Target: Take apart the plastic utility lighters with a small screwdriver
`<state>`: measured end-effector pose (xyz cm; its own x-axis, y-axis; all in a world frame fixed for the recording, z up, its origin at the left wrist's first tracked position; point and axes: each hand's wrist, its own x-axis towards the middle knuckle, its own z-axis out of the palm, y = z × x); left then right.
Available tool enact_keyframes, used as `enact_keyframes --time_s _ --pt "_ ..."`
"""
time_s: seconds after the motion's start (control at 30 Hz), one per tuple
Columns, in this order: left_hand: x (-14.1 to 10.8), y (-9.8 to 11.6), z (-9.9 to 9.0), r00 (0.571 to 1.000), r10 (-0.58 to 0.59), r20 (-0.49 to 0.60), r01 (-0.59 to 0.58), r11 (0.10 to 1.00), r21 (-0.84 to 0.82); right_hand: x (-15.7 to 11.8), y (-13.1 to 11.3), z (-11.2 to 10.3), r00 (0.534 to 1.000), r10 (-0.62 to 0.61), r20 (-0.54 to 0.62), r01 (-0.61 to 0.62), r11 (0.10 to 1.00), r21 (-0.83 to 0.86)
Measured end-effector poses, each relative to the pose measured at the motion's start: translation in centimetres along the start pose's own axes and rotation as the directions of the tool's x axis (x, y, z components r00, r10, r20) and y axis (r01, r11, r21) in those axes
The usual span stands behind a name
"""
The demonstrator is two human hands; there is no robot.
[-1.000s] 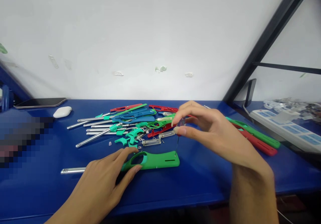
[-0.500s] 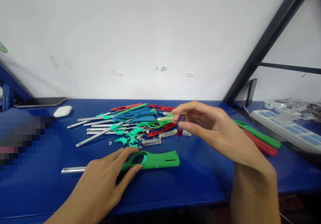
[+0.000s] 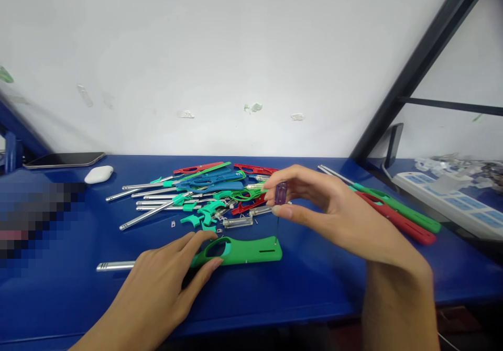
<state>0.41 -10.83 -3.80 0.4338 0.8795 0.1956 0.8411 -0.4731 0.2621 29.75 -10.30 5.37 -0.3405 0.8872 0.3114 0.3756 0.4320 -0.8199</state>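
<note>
A green lighter [image 3: 251, 250] with a silver barrel lies flat on the blue table. My left hand [image 3: 173, 275] grips it around the trigger opening, thumb below and fingers above. In my right hand [image 3: 318, 196], thumb and fingertips are closed on the handle of a small screwdriver [image 3: 281, 194] with a dark purple, see-through handle. The thin shaft points down, and its tip is at the screw hole near the right end of the green handle.
Behind lie lighter parts: blue shells [image 3: 214, 184], teal triggers [image 3: 208, 212], silver barrels and a clear tank [image 3: 238, 222]. A red lighter [image 3: 404, 225] and another green one are at right, beside a power strip [image 3: 451, 199]. A white case [image 3: 99, 174] and phone [image 3: 65, 159] sit left.
My right hand's fingers have shifted on the screwdriver handle, with the thumb now lower and the hand turned slightly. The left hand and the green lighter have stayed in place.
</note>
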Motion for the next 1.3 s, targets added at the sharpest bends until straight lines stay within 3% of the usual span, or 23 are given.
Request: enact_keyframes --time_s 0.13,0.2,0.27,0.37,0.47,0.6,0.97,1.3 --pt "0.0 0.1 -0.1 1.0 -0.01 0.007 0.01 1.0 -0.006 -0.3 -0.1 -0.2 0.996 -0.062 -0.071 0.066 0.996 0.054" --pt "0.0 0.1 -0.2 1.0 -0.008 0.011 0.009 1.0 -0.004 -0.3 -0.1 -0.3 0.991 -0.066 -0.116 0.065 0.998 -0.015" --pt "0.1 0.1 -0.2 1.0 -0.006 0.01 0.006 1.0 0.001 -0.2 0.0 -0.1 0.994 -0.006 -0.108 -0.013 0.984 -0.18" --pt "0.2 0.1 -0.1 1.0 -0.004 0.0 0.004 1.0 0.008 0.1 0.5 0.8 0.989 0.133 -0.061 -0.146 0.892 -0.427" --pt "0.2 0.1 -0.1 1.0 -0.004 -0.008 0.004 1.0 0.009 0.2 1.4 1.8 0.959 0.278 0.046 -0.211 0.817 -0.536" --pt "0.2 0.2 -0.1 1.0 -0.008 -0.014 0.008 1.0 0.01 -0.1 2.2 2.3 0.913 0.375 0.16 -0.224 0.789 -0.572" --pt "0.2 0.1 0.0 1.0 0.014 -0.001 -0.014 1.0 0.01 -0.3 2.2 2.4 0.916 0.383 0.118 -0.236 0.754 -0.613" --pt "0.4 -0.4 0.2 0.996 0.083 -0.027 -0.083 0.996 -0.019 -0.5 2.2 2.2 0.884 0.447 0.138 -0.271 0.729 -0.629"
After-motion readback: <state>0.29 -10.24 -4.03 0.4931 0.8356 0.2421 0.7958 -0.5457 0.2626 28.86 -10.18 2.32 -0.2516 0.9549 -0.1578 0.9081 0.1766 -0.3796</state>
